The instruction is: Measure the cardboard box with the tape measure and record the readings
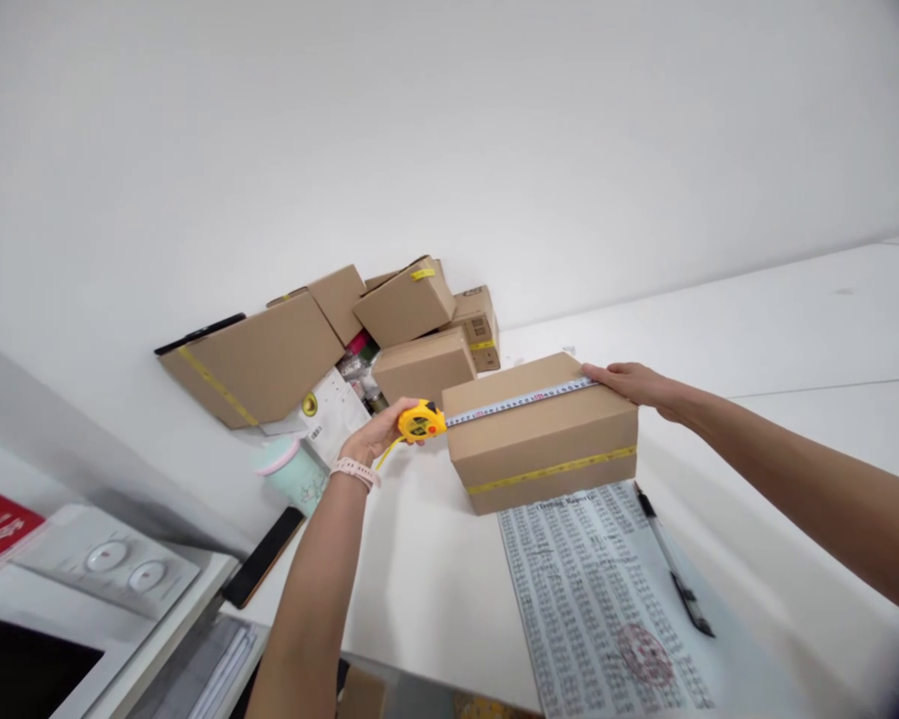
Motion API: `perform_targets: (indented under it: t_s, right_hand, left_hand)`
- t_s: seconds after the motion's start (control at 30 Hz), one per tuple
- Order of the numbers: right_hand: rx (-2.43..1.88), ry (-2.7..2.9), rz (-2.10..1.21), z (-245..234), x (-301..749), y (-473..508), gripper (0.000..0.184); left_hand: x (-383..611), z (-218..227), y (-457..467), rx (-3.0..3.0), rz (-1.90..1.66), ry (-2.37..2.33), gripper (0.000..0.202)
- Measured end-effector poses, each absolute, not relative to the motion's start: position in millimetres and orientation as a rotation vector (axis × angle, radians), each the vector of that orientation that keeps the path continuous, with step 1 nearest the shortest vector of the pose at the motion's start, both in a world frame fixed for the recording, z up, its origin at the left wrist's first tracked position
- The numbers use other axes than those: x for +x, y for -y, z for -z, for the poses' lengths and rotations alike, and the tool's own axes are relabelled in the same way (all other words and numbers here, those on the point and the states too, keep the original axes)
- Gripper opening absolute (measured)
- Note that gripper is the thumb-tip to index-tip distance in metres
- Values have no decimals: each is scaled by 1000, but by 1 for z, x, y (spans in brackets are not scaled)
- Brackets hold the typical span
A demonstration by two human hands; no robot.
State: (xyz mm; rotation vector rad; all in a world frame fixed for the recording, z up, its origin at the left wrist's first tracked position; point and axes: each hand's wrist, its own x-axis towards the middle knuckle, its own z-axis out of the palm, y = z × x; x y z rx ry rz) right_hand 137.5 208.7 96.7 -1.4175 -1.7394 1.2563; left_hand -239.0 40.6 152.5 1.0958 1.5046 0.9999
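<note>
Yellow tape measure (422, 420) is gripped by fingers of left hand (380, 432), fingers of right hand (635, 385) hold cardboard box (543, 454) and blade (520, 402) end on counter (412, 569), so keep blade taut, flat, edge-parallel.

Yellow tape measure (422, 422), white blade (518, 402) out along top of brown cardboard box (550, 437)

The box (543, 454) covers the top of the printed sheet (569, 599) just below it; the sheet's bottom runs out of view, and its rows are too small to read. At the box's upper right end, the right hand (629, 384) hides the tip of the measuring tape (520, 402). Small items (358, 365) left of the box, perhaps packets and jars, blur together. Far left of it, the white appliance (67, 579) is cut off.
</note>
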Motion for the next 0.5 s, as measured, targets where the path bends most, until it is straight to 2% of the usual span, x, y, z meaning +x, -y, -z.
perform_targets:
  t_s: [0.23, 0.37, 0.43, 0.5]
  right_hand:
    - [-1478, 1842, -1140, -107, 138, -209, 40]
    - [-1375, 1920, -1090, -132, 141, -218, 43]
    - [-1254, 1936, -1075, -147, 135, -220, 44]
    - [-1173, 1975, -1041, -159, 122, -219, 45]
  left_hand:
    - [-232, -168, -31, 1167, -988, -1450, 43]
    - [-193, -184, 9, 1227, -853, -1335, 62]
    - [-156, -175, 36, 1176, -705, -1183, 65]
    - [-112, -155, 60, 1045, -744, -1059, 59]
